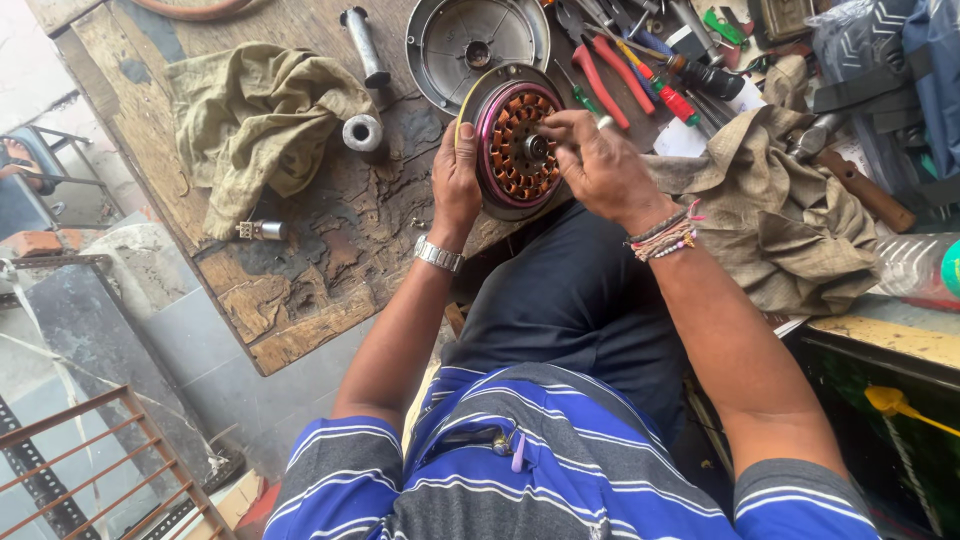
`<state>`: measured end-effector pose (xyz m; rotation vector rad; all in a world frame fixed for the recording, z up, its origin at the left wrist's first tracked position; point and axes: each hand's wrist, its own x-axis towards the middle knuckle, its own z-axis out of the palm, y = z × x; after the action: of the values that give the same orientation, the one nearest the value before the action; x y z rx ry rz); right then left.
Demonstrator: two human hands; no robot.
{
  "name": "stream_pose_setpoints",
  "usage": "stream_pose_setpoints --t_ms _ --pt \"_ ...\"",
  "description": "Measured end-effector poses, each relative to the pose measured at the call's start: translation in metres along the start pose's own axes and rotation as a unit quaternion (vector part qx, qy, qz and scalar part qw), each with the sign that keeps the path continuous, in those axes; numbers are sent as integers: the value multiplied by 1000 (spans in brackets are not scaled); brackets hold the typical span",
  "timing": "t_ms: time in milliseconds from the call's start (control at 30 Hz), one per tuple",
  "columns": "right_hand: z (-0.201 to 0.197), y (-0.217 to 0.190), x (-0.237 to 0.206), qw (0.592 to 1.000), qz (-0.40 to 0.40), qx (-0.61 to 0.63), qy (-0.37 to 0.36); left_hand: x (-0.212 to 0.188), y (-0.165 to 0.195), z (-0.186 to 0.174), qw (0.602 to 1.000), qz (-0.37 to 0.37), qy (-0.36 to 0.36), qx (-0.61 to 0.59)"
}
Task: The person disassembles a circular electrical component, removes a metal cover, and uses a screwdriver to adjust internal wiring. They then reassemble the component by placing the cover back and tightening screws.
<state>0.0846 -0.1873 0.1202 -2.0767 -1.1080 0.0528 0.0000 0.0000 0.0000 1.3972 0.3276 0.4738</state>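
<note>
Head view: a round motor stator (515, 140), ringed with copper windings, is being propped on edge at the near rim of the worn wooden bench (300, 270), likely so its face is being turned toward the worker. The left hand (455, 180) is being curled around its left rim as a brace. The right hand (590, 155) is being pinched, fingertips (552, 128) together, at the central hub. Just beyond the stator, 1 metal cover (470, 40) is lying; pliers (610, 70) lie to its right.

Plastic bottle (915, 268) — cut off right

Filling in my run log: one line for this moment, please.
left hand: steadies motor stator | right hand: fingers at its hub | bench: rags, pliers nearby
</note>
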Motion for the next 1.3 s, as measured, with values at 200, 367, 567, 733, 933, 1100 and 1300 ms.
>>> stream_pose_setpoints --t_ms 200,367,567,733,933,1100,1300 --pt "10 60 -53 999 31 -22 -11 -19 -30 25 1000 -14 7 25" --pt "-15 97 -75 977 178 51 -107 -31 -53 62 1000 13 -4 -2" --pt "-13 100 -90 996 -86 31 22 -34 -70 69 1000 8 -2 13" --pt "-23 121 -98 995 89 25 -27 -36 -70 83 999 2 1 37" --pt "-20 121 -100 995 84 -25 -46 -40 -63 82 999 33 -2 18" --pt "-19 118 -93 996 87 -23 -19 -33 -63 79 1000 -1 -1 26" --pt "-10 138 -92 993 85 71 31 -22 -53 83 998 40 3 43"
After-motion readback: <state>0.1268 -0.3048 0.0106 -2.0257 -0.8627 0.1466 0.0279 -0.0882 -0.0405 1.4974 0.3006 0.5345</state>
